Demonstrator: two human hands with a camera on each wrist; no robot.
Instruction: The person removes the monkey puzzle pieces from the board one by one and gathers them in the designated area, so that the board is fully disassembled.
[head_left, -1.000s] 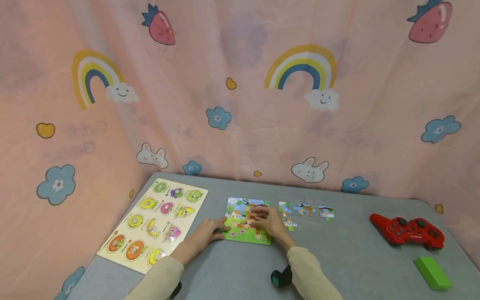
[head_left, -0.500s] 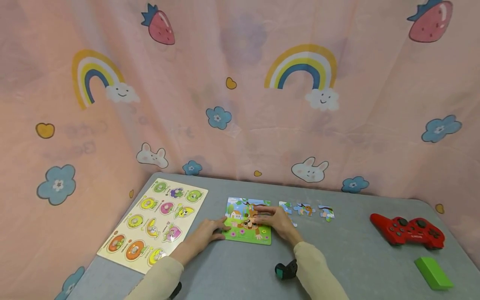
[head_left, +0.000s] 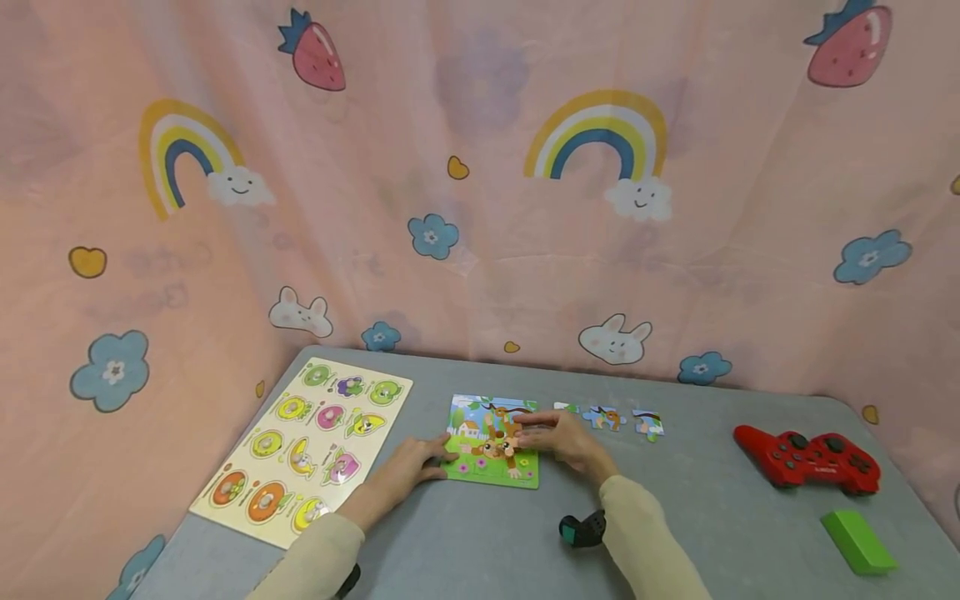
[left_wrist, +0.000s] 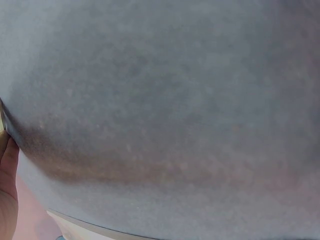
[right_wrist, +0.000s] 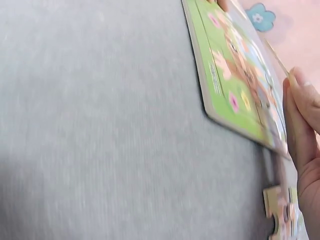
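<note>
A jigsaw puzzle board (head_left: 483, 472) with a monkey picture lies flat on the grey table. At its left edge my left hand (head_left: 408, 468) grips the board, fingertips over the rim and thumb beside it; the left wrist view catches only a sliver of those fingers (left_wrist: 9, 165). My right hand (head_left: 566, 442) is over the board's right side. In the right wrist view its thumb and forefinger pinch a thin puzzle piece (right_wrist: 276, 56), seen edge-on, above the board. Several loose pieces (head_left: 604, 418) lie right of the board, one hidden behind the right hand.
A fruit-picture knob board (head_left: 352, 454) lies to the left. On the right are a red game controller (head_left: 810, 460) and a green block (head_left: 858, 542). A pink patterned curtain (head_left: 480, 292) hangs behind the table.
My right hand has moved right from the middle of the puzzle towards its right edge, uncovering the monkey's face and covering the lower loose piece. The left hand stays at the board's left edge.
</note>
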